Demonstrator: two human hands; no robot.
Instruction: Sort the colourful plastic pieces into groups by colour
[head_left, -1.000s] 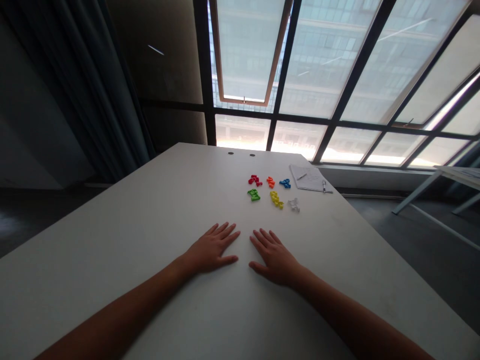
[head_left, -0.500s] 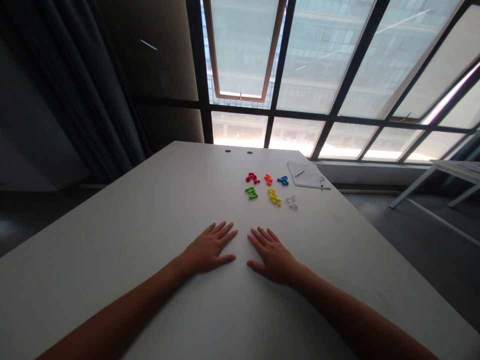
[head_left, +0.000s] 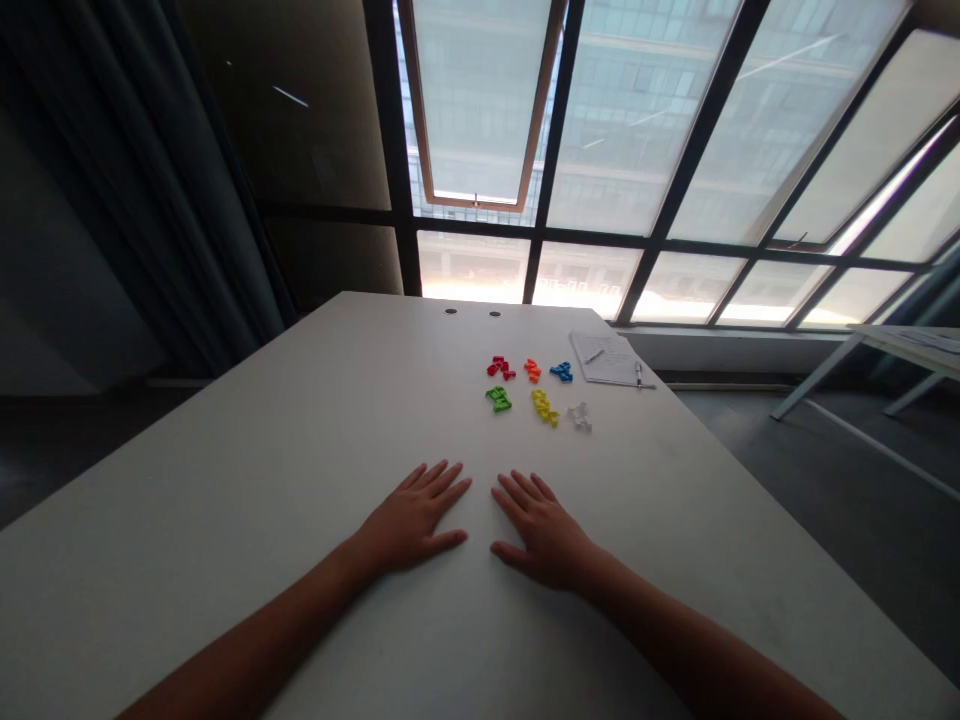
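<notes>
My left hand (head_left: 415,518) lies palm down on the white table (head_left: 247,450), fingers spread, holding nothing. Opposite it, my right hand (head_left: 541,528) rests flat too, fingers apart, with a narrow gap between the two thumbs. Beyond the hands sit small groups of coloured plastic pieces, too small to name. Farther back are the red pieces (head_left: 500,368), the orange pieces (head_left: 532,371) and the blue pieces (head_left: 562,371). Closer are the green pieces (head_left: 498,399), the yellow pieces (head_left: 544,408) and the white pieces (head_left: 580,416). Neither hand touches them.
Right of the pieces lies a stack of paper (head_left: 619,362) with a pen (head_left: 594,355) on it and another pen (head_left: 639,374) at its edge. Two dark round holes mark the table's far end. Windows rise behind; a second table (head_left: 911,345) stands at right.
The whole view has shifted slightly, so the table and things on it appear a little lower. Both hands stay flat in the same place on the table.
</notes>
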